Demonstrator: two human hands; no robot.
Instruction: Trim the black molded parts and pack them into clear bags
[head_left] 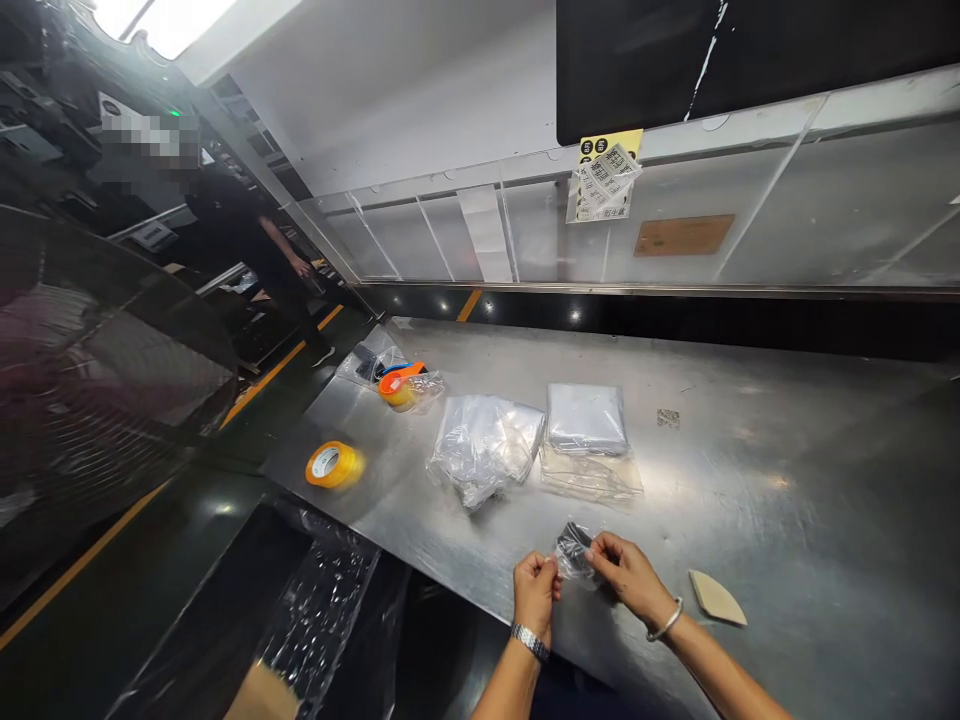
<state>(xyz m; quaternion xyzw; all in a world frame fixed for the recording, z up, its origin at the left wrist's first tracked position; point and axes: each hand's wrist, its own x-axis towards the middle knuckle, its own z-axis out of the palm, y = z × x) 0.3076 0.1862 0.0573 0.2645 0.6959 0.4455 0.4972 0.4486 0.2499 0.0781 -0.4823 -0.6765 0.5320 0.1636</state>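
Near the front edge of the metal table [750,470], a small clear plastic bag with a dark item in it [574,543] is held between both hands. My left hand [536,592], with a metal watch at the wrist, pinches the bag's left side. On the bag's right side, my right hand [624,572], wearing a bangle, grips with thumb and fingers. Beyond them lie a crumpled heap of clear plastic bags [484,445] and a flat stack of clear bags [586,418]. A beige quarter-round piece [718,598] rests to the right of my right hand.
A yellow tape roll [330,465] and an orange tape dispenser [399,385] are at the table's left. Black plastic-wrapped material [262,600] is below the left edge. A person in dark clothes [255,235] stands further off. Stickers [607,178] hang on the panel behind.
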